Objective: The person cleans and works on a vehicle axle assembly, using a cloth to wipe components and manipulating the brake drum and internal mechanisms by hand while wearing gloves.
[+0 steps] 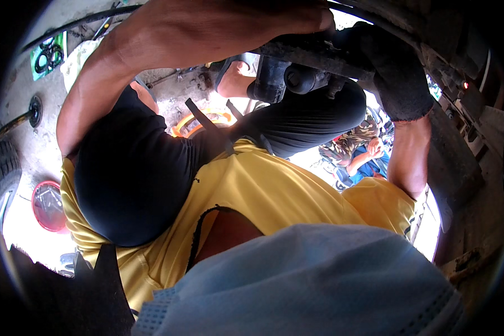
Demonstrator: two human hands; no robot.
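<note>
Overhead, a dark, grimy metal bar (319, 56) runs across the upper middle of the view. My bare left hand (263, 25) reaches over from the left and is closed on the bar, thumb tip near its middle; the other fingers are hidden. At the bar's right end my right hand (395, 73), in a black knit glove, is wrapped round it, with fingers partly lost in shadow. A dark round fitting (299, 78) sticks out below the bar between my hands, next to a short bolt-like stub (335, 85).
Dark vehicle underbody parts (459, 151) crowd the right side. Lower left lies a red-rimmed basin (49, 206) near a tyre (7, 168). A flanged shaft (25, 117) and black rings (49, 56) lie on the floor. Another person's hand (375, 147) shows beyond my knee, near an orange ring (218, 116).
</note>
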